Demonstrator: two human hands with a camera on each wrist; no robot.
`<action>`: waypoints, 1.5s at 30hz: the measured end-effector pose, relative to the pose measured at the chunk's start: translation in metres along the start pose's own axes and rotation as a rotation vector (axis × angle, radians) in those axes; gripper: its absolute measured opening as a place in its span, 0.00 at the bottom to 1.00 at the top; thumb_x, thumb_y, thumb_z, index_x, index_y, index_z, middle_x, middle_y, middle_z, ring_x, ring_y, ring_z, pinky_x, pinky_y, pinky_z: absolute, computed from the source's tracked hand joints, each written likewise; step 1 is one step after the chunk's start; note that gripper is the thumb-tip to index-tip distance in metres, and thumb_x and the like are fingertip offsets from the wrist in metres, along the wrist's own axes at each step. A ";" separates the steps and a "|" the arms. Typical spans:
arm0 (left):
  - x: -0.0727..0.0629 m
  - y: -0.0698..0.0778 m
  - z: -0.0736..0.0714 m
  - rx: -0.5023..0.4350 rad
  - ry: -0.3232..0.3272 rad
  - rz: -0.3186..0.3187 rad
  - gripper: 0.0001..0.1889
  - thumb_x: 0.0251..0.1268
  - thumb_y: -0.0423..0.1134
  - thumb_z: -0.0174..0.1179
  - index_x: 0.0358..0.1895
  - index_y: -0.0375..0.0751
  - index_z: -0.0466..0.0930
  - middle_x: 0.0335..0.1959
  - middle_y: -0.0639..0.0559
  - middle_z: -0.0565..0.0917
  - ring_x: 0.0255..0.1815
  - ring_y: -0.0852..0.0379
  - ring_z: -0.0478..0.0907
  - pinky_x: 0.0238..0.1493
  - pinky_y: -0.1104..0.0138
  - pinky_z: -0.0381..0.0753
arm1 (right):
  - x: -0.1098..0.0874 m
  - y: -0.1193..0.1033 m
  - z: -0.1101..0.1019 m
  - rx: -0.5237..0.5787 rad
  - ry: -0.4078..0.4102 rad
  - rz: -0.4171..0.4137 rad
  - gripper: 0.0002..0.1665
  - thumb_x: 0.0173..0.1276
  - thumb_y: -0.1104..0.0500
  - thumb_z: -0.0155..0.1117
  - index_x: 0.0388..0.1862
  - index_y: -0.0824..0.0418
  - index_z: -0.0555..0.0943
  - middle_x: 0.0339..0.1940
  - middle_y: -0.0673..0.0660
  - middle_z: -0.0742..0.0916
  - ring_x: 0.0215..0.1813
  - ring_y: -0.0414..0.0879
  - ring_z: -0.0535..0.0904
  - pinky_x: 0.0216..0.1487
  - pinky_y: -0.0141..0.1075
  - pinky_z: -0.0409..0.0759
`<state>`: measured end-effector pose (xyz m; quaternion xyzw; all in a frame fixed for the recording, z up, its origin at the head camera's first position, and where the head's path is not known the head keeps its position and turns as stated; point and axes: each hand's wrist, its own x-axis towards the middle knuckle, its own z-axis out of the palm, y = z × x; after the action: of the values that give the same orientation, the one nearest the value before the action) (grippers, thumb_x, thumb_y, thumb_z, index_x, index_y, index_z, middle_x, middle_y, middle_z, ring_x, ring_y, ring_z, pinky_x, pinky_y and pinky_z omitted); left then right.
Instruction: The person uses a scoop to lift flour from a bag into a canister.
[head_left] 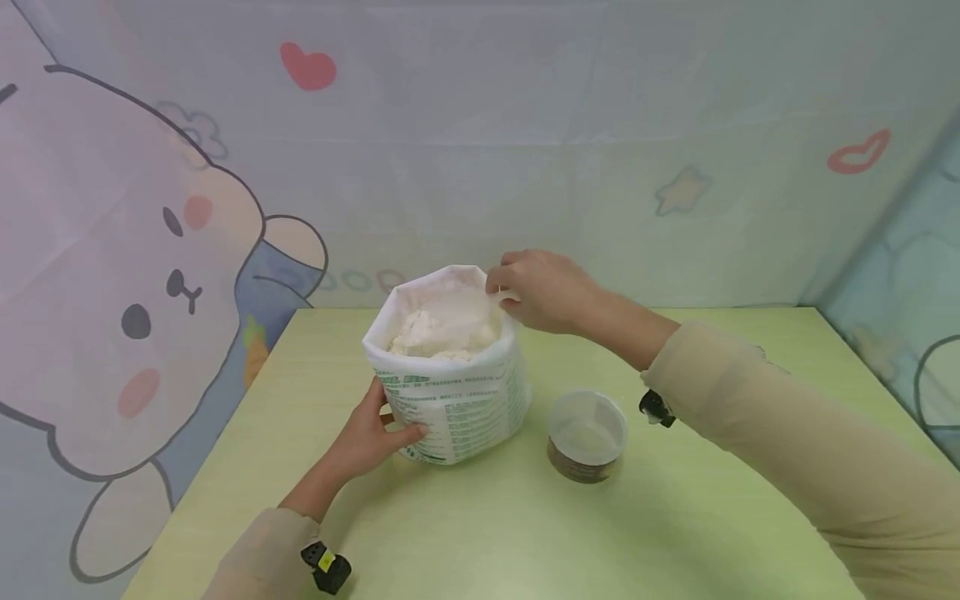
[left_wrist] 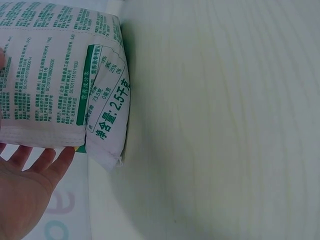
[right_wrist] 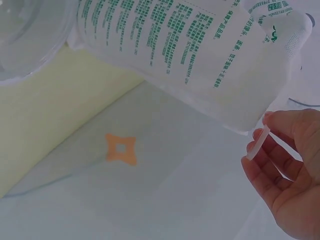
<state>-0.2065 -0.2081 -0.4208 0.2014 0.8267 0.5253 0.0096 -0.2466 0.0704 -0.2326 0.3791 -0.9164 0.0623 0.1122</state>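
A white bag [head_left: 465, 404] with green print and a folded-down rim stands on the table, full of pale flour [head_left: 416, 333]. My left hand [head_left: 369, 442] grips its lower left side, thumb across the front and the other fingers round the side. At the bag's right rim, my right hand [head_left: 546, 287] pinches the flat, translucent handle [right_wrist: 258, 143] of a scoop. The scoop's pale body [head_left: 461, 310] shows inside the bag against the flour, partly blended with it. To the right of the bag is a round tub [head_left: 587, 429] with a white inside and brown lower wall.
The light yellow-green table [head_left: 480, 533] has its far edge just behind the bag. A cartoon-printed cloth [head_left: 480, 150] hangs beyond it and along the sides. My right forearm [head_left: 780, 442] reaches over the table's right part, beside the tub.
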 end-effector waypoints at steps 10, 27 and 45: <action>-0.001 0.003 -0.002 0.005 -0.010 0.001 0.43 0.53 0.37 0.68 0.68 0.59 0.49 0.60 0.52 0.66 0.61 0.47 0.64 0.56 0.47 0.73 | -0.003 0.005 -0.004 0.032 0.022 -0.008 0.09 0.60 0.65 0.63 0.40 0.59 0.81 0.37 0.54 0.82 0.38 0.48 0.79 0.40 0.40 0.79; -0.004 0.027 -0.001 -0.010 -0.030 0.000 0.42 0.53 0.34 0.67 0.68 0.51 0.49 0.60 0.47 0.66 0.61 0.43 0.64 0.56 0.47 0.73 | -0.009 0.008 -0.008 0.059 0.049 0.017 0.07 0.59 0.64 0.61 0.37 0.58 0.80 0.34 0.53 0.82 0.35 0.48 0.77 0.37 0.40 0.78; -0.002 0.031 0.000 0.004 -0.029 -0.023 0.43 0.53 0.35 0.67 0.68 0.52 0.49 0.60 0.47 0.66 0.61 0.43 0.64 0.56 0.48 0.73 | -0.018 0.021 -0.011 0.089 0.064 0.031 0.08 0.59 0.65 0.62 0.39 0.59 0.80 0.38 0.53 0.83 0.38 0.47 0.79 0.40 0.40 0.79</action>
<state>-0.1945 -0.1977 -0.3940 0.1995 0.8298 0.5204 0.0270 -0.2474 0.0995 -0.2267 0.3675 -0.9144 0.1166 0.1235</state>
